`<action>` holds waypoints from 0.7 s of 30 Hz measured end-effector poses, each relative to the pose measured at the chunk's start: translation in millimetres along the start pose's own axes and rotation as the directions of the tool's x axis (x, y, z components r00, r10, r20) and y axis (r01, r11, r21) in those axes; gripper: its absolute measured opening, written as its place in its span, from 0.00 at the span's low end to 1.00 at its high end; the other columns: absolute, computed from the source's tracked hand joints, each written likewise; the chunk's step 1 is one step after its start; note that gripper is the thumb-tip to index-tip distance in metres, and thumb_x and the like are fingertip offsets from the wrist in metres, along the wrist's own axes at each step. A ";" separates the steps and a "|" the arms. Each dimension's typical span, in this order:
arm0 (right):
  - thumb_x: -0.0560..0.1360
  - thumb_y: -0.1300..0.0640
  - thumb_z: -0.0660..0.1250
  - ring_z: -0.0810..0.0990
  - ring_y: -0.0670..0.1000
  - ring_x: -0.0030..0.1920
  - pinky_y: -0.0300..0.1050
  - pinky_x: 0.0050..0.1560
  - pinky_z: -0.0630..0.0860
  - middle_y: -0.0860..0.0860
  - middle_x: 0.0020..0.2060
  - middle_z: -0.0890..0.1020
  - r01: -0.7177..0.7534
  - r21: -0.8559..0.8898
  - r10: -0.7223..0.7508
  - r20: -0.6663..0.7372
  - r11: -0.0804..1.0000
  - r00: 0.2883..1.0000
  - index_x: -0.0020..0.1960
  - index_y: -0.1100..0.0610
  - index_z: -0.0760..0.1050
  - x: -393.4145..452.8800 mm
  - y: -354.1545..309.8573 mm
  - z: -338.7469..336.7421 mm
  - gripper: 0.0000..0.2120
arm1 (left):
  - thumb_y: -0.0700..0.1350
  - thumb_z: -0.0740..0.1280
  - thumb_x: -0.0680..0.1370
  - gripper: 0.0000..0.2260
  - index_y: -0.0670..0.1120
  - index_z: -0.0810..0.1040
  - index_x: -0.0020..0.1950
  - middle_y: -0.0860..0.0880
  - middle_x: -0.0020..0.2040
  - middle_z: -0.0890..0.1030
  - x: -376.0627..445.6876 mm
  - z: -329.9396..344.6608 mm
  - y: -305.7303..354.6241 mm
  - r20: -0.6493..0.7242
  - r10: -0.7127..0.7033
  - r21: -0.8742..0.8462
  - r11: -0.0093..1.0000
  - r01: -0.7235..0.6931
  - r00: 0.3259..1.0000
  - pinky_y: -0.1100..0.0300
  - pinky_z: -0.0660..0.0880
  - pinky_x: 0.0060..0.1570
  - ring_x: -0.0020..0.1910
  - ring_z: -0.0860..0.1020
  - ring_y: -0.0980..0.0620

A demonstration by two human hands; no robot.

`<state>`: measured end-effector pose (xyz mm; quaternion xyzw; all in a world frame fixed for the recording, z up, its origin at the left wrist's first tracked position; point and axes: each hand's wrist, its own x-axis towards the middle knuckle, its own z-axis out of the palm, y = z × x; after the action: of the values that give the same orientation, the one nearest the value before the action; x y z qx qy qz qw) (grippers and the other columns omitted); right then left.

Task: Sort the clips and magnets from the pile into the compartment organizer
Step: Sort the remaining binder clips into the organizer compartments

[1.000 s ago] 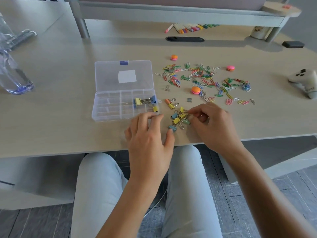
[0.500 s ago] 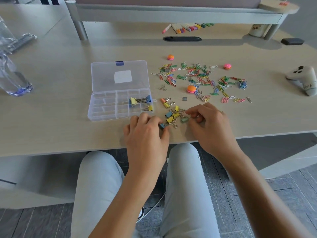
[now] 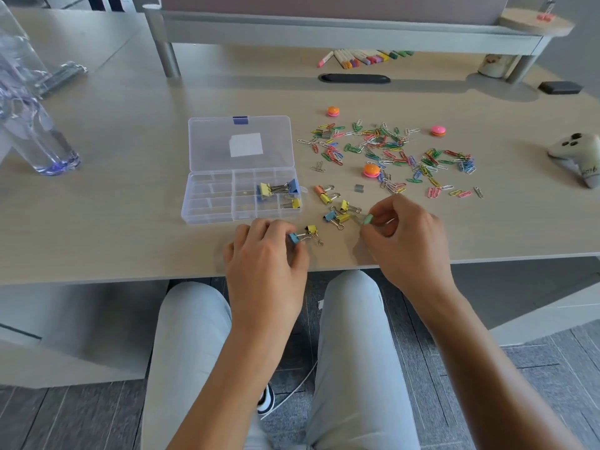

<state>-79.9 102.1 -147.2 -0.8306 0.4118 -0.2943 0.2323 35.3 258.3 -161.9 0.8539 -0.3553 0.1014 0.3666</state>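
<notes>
A clear compartment organizer [image 3: 207, 209] lies open on the desk, its lid [image 3: 240, 144] flat behind it. Two or three binder clips [image 3: 276, 190] sit in its right compartments. My left hand [image 3: 266, 258] pinches a blue binder clip [image 3: 294, 238] near the desk's front edge, beside a yellow binder clip [image 3: 312, 231]. My right hand [image 3: 406, 235] pinches a green binder clip [image 3: 368, 219]. Several more small binder clips [image 3: 336, 207] lie between the hands and the organizer. A spread of coloured paper clips [image 3: 389, 154] and round orange-pink magnets [image 3: 371, 170] lies further back on the right.
A clear glass vessel [image 3: 35, 131] stands at the far left. A game controller [image 3: 581, 157] lies at the right edge. Markers [image 3: 360, 58] and a black slot [image 3: 354, 78] sit under a raised shelf [image 3: 324, 30] at the back. My knees are below the desk edge.
My left hand closed on the blue binder clip and drew it slightly left. My right hand took the green binder clip and pulled it right, away from the small cluster.
</notes>
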 end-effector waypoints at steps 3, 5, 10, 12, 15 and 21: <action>0.71 0.56 0.71 0.79 0.45 0.39 0.46 0.40 0.79 0.42 0.38 0.81 -0.021 0.026 0.022 -0.018 0.999 1.000 0.47 0.48 0.78 0.1 -1.9 1.5 0.06 | 0.40 0.72 0.74 0.08 0.47 0.81 0.52 0.50 0.45 0.82 4.1 -1.9 -0.7 0.022 0.043 -0.023 0.999 -0.042 0.999 0.46 0.75 0.50 0.48 0.78 0.45; 0.72 0.55 0.71 0.78 0.43 0.38 0.45 0.38 0.78 0.41 0.37 0.81 -0.029 0.033 0.030 -0.019 0.999 0.999 0.47 0.48 0.79 0.2 -3.1 2.4 0.05 | 0.37 0.73 0.74 0.09 0.46 0.81 0.52 0.50 0.46 0.81 7.5 -0.4 -0.2 0.038 0.078 -0.064 0.995 -0.075 0.996 0.44 0.77 0.48 0.47 0.79 0.45; 0.74 0.59 0.72 0.78 0.41 0.35 0.37 0.35 0.75 0.42 0.36 0.82 -0.063 0.198 0.065 -0.003 0.978 0.998 0.47 0.49 0.80 2.2 -6.1 1.6 0.05 | 0.39 0.72 0.76 0.09 0.45 0.81 0.55 0.49 0.45 0.82 12.7 5.1 -5.4 0.020 0.082 -0.122 0.989 -0.079 0.996 0.43 0.78 0.47 0.45 0.79 0.45; 0.74 0.62 0.71 0.77 0.41 0.34 0.32 0.34 0.73 0.44 0.37 0.82 -0.067 0.314 0.071 0.001 0.947 0.997 0.47 0.53 0.81 3.5 -10.2 1.3 0.05 | 0.41 0.72 0.76 0.07 0.46 0.82 0.54 0.50 0.44 0.81 11.1 4.7 -11.6 0.001 0.060 -0.123 0.991 -0.060 0.998 0.43 0.78 0.47 0.44 0.79 0.45; 0.75 0.62 0.73 0.77 0.40 0.36 0.31 0.36 0.74 0.44 0.39 0.84 -0.059 0.398 0.046 0.042 0.916 0.998 0.47 0.53 0.82 10.7 -20.2 6.3 0.05 | 0.44 0.73 0.77 0.06 0.46 0.83 0.53 0.51 0.46 0.80 8.0 3.5 -17.9 -0.032 0.050 -0.120 0.991 -0.053 0.998 0.44 0.77 0.48 0.47 0.78 0.46; 0.75 0.59 0.75 0.76 0.41 0.30 0.32 0.33 0.71 0.47 0.36 0.84 -0.018 0.414 -0.049 0.150 0.910 0.987 0.46 0.53 0.84 34.4 -49.5 28.7 0.02 | 0.43 0.72 0.77 0.07 0.44 0.82 0.54 0.49 0.61 0.79 9.1 3.4 -24.8 -0.048 0.171 -0.077 0.982 -0.175 0.984 0.43 0.71 0.65 0.69 0.72 0.44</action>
<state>-16.5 105.4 -126.5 -0.7864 0.3138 -0.3104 0.4322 58.5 263.0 -174.2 0.8020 -0.4244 0.1361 0.3977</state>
